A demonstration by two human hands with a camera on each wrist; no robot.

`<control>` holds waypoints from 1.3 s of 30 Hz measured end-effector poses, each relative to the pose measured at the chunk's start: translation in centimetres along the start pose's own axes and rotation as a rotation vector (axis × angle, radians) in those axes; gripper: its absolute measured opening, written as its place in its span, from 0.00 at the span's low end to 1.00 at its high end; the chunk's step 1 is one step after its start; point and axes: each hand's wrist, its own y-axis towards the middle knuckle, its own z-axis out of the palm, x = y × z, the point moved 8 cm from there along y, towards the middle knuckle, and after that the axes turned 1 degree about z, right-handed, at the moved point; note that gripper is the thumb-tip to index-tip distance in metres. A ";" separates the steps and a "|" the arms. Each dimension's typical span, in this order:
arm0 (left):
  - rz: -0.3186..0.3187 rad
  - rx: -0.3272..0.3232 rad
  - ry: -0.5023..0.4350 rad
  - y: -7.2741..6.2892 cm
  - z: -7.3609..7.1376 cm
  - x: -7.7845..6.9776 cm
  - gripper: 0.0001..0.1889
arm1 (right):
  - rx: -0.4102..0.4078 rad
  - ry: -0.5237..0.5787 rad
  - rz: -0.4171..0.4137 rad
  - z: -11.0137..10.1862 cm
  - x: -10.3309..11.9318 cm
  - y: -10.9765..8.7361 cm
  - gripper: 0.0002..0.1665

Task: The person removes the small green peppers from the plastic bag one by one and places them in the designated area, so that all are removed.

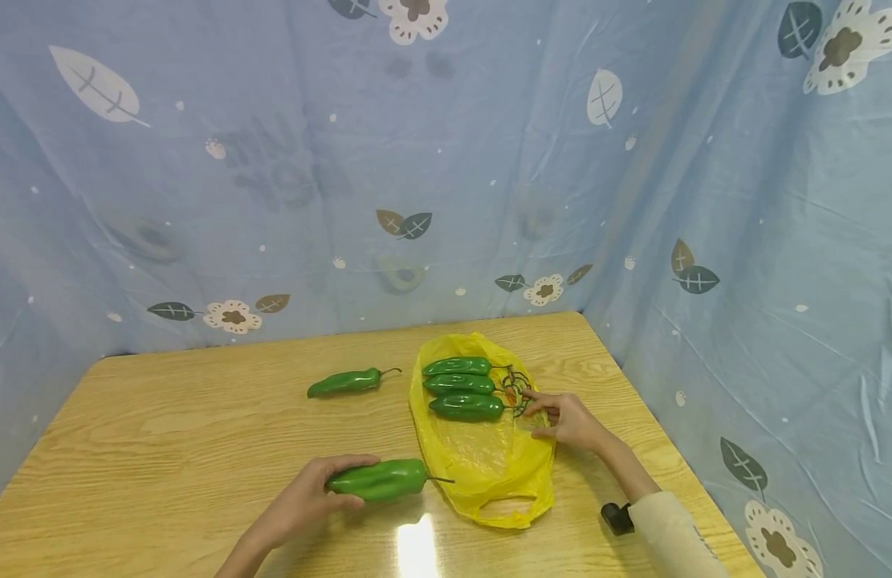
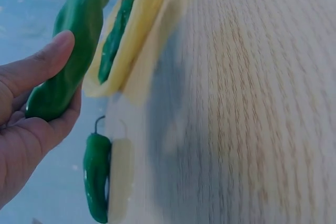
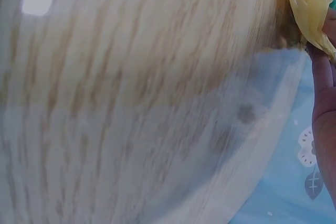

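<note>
My left hand (image 1: 319, 491) grips a large green pepper (image 1: 388, 482) by its tip end, thumb on one side, stem pointing right. In the left wrist view the thumb lies across this pepper (image 2: 84, 19). A yellow plastic bag (image 1: 482, 453) lies flat on the table, with three green peppers (image 1: 460, 384) side by side on its far half. My right hand (image 1: 574, 421) is at the bag's right edge, its fingers pinching the plastic beside the printed pattern. The right wrist view shows the fingers on both sides of the yellow bag (image 3: 312, 3).
Another green pepper (image 1: 344, 382) lies on the wooden table (image 1: 200, 425), left of the bag. Blue patterned curtains (image 1: 308, 177) hang behind the table and along its right side. A small black device (image 1: 617, 518) is beside the right forearm.
</note>
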 end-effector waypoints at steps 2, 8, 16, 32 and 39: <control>-0.011 -0.012 -0.002 0.0 -0.2 0.3 0.28 | -0.003 0.002 0.001 0.0 0.0 -0.1 0.17; -0.006 -0.023 0.023 0.1 -0.6 0.7 0.27 | -0.008 0.030 -0.001 -0.1 0.1 -0.1 0.18; 0.027 0.003 -0.003 0.2 -0.8 0.7 0.27 | -0.005 0.044 -0.008 -0.2 0.2 -0.2 0.17; 0.018 -0.037 0.053 0.4 -1.3 0.7 0.28 | -0.014 0.013 -0.017 -0.1 0.0 -0.1 0.17; 0.019 -0.046 0.063 0.5 -1.5 0.9 0.27 | -0.010 0.002 -0.012 -0.1 0.3 -0.1 0.17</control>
